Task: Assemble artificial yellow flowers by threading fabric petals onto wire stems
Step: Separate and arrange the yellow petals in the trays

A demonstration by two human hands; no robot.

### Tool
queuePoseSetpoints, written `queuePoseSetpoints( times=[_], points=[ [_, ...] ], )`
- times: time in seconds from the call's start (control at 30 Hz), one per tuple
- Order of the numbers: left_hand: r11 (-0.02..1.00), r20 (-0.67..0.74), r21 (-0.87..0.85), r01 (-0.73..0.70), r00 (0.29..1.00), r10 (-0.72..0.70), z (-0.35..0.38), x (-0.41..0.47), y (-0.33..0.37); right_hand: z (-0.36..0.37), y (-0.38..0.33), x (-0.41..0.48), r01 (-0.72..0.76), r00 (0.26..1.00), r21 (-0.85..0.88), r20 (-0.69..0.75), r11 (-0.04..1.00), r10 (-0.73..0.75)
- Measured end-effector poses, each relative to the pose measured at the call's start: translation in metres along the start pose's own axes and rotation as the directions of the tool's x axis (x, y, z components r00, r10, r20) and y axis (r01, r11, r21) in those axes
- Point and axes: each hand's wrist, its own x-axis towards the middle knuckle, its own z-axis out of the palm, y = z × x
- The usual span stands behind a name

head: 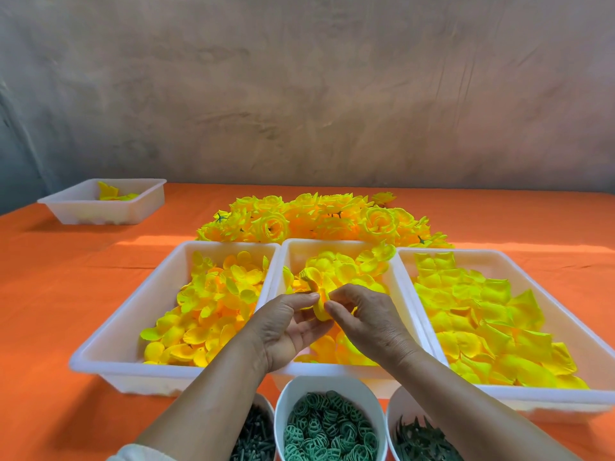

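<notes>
Masking the petal point(320, 311): pinching fingers point(293, 299)

From where I stand there is nothing to read here: no text, label, brand, number or sign shows on anything.
</notes>
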Motion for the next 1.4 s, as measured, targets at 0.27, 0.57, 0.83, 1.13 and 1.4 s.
queuePoseSetpoints(
  times=[0.27,0.57,0.83,1.13,1.4],
  points=[
    [0.998,-0.020,0.064,0.000,1.000,0.001,0.000,0.000,0.000,-0.001,0.003,0.001,-0.002,1.000,-0.071,0.011,0.997,0.003],
    [0.991,-0.015,0.134,0.020,1.000,-0.018,-0.001,0.002,-0.001,0.001,0.006,0.003,-0.005,1.000,-0.089,0.015,0.996,0.006],
    [0.986,-0.011,0.164,0.041,0.999,-0.040,0.000,0.000,-0.001,0.000,0.006,0.003,-0.071,0.997,0.044,-0.010,0.997,0.071],
    [0.989,-0.020,0.141,0.036,0.999,-0.033,0.000,0.002,-0.001,-0.001,0.010,0.007,-0.135,0.990,0.251,0.003,0.959,0.139],
    [0.918,-0.145,0.384,-0.095,0.976,0.162,0.009,0.004,-0.009,0.000,0.009,0.006,-0.086,0.986,0.277,-0.117,0.957,0.122]
  ],
)
